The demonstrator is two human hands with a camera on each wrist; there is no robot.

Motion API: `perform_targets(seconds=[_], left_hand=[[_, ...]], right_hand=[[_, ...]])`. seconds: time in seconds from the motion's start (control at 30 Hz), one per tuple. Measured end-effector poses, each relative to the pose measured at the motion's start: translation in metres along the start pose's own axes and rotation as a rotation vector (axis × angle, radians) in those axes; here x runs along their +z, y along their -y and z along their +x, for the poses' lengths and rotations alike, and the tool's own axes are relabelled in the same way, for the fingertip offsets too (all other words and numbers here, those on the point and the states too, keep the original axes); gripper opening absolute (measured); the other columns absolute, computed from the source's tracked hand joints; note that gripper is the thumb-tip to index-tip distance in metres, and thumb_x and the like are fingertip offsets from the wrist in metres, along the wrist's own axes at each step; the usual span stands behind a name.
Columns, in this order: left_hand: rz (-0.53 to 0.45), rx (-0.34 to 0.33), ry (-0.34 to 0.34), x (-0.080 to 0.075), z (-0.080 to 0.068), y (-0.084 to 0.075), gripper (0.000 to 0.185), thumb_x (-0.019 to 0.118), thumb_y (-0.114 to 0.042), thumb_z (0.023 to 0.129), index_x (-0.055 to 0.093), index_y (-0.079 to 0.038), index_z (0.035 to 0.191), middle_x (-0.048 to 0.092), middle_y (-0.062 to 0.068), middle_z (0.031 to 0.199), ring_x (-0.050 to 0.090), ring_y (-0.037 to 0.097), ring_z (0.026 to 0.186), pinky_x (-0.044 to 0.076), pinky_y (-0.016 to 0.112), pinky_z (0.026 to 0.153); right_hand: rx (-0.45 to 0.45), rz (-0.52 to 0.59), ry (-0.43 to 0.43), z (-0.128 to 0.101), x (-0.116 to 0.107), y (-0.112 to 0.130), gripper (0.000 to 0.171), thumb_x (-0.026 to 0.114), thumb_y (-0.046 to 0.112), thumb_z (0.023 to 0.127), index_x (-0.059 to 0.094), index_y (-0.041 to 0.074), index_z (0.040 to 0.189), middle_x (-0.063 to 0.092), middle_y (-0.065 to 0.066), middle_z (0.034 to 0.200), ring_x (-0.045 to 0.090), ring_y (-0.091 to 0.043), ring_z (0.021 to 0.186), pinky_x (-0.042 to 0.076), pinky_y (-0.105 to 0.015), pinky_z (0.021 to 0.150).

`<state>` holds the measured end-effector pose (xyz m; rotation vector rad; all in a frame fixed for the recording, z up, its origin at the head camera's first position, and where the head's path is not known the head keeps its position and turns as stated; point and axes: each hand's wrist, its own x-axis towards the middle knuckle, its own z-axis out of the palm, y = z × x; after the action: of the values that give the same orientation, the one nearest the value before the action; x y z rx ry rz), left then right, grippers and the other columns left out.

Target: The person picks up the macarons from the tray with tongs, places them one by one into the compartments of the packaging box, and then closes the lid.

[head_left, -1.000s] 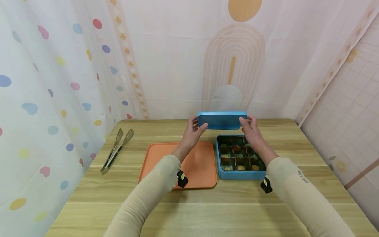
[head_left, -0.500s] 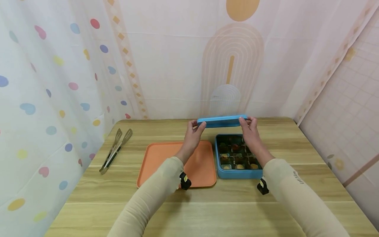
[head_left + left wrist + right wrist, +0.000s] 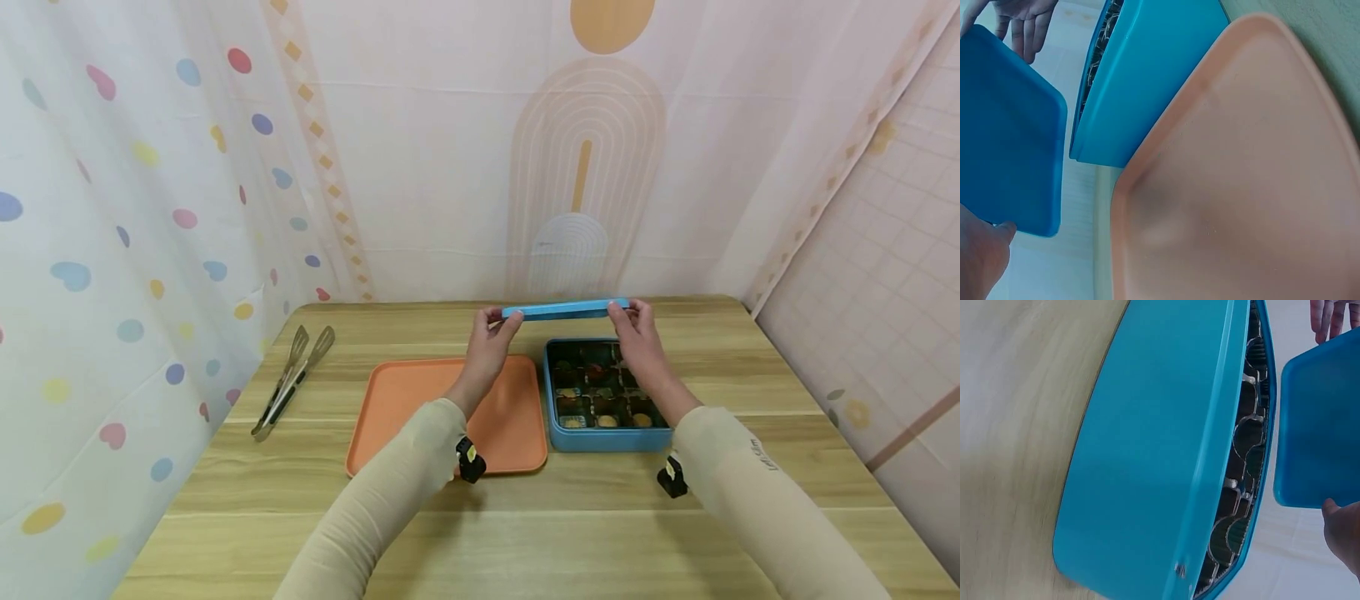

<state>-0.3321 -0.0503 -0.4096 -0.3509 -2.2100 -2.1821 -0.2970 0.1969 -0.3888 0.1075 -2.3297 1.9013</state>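
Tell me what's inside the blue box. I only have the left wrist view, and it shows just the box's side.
Observer: The blue box is open. The head view shows a grid of dark cups with small brown and orange pieces in them.
Operator: How is the lid being held?
Observer: The left hand pinches one end of the lid and the right hand pinches the other. The lid is roughly level, beyond the box's far edge.
Operator: Is there anything left of the tray?
Observer: Metal tongs lie on the table, left of the orange tray and apart from it.
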Motion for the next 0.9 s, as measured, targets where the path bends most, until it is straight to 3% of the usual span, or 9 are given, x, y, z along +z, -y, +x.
perform_targets(seconds=[0.3, 0.5, 0.67, 0.9], left_hand=[[-0.003, 0.022, 0.054, 0.000, -0.004, 0.001, 0.056, 0.061, -0.036, 0.099, 0.037, -0.005, 0.140, 0.033, 0.015, 0.149, 0.035, 0.028, 0.140, 0.035, 0.045, 0.109], [-0.018, 0.022, 0.086, -0.002, -0.006, -0.001, 0.061, 0.065, -0.027, 0.096, 0.036, -0.001, 0.143, 0.037, 0.016, 0.147, 0.036, 0.029, 0.140, 0.037, 0.044, 0.108], [-0.061, 0.032, 0.153, -0.003, -0.008, -0.002, 0.058, 0.067, -0.016, 0.094, 0.038, 0.000, 0.142, 0.044, 0.015, 0.141, 0.044, 0.024, 0.133, 0.042, 0.039, 0.104], [0.018, -0.002, 0.237, -0.004, -0.020, 0.001, 0.074, 0.075, -0.019, 0.089, 0.034, -0.004, 0.149, 0.036, 0.011, 0.152, 0.033, 0.024, 0.143, 0.032, 0.045, 0.112]], right_hand=[[0.019, -0.037, 0.066, -0.007, -0.017, -0.002, 0.071, 0.042, 0.046, 0.105, 0.015, 0.003, 0.155, 0.026, -0.022, 0.155, 0.021, -0.034, 0.145, 0.019, -0.055, 0.114], [0.031, -0.107, 0.128, -0.017, -0.028, 0.001, 0.069, 0.044, 0.043, 0.105, 0.020, 0.003, 0.156, 0.027, -0.024, 0.155, 0.026, -0.038, 0.142, 0.023, -0.058, 0.111], [0.027, -0.109, 0.191, -0.026, -0.040, -0.001, 0.066, 0.048, 0.036, 0.105, 0.023, 0.001, 0.155, 0.034, -0.024, 0.150, 0.034, -0.036, 0.136, 0.027, -0.056, 0.110], [0.010, -0.111, 0.289, -0.034, -0.058, -0.005, 0.066, 0.054, 0.027, 0.104, 0.022, 0.001, 0.156, 0.027, -0.021, 0.157, 0.027, -0.035, 0.142, 0.027, -0.050, 0.112]])
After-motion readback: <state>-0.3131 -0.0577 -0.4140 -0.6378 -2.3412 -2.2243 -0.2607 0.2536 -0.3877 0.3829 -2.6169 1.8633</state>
